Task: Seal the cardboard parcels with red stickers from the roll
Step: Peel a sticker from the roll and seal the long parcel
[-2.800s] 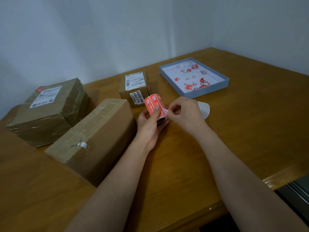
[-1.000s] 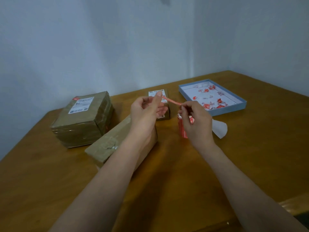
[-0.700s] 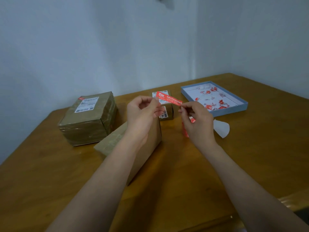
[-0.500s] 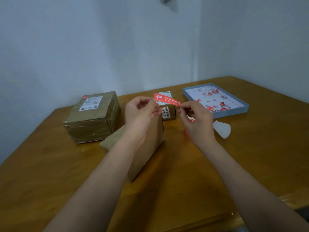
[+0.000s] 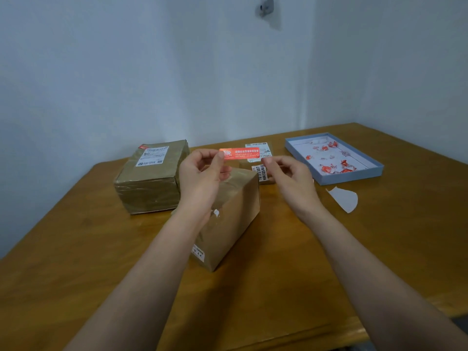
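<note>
Holding a red sticker stretched flat between two raised hands, above the long cardboard parcel lying nearest on the wooden table. Left hand pinching the sticker's left end between thumb and forefinger, remaining fingers curled; right hand pinching the right end at its fingertips, palm turned down. Printed face of the sticker turned toward the camera, white lettering legible as a block but too small to read. Beneath the hands, the long parcel set at an angle, brown tape along its top, a small white scrap stuck near the middle and a white label at its near corner. Behind and to the left, a larger taped parcel bearing a white shipping label, standing just beside the long one. Behind the sticker, a small parcel with white printed labels on top and on its front side, partly hidden by the hands. Farther right, a shallow blue tray scattered with crumpled red and white scraps. Near the tray, on the bare wood, a loose piece of white backing paper. Sticker roll not visible in this view. Pale walls meeting in a corner behind the table, a small fitting fixed high on one.
</note>
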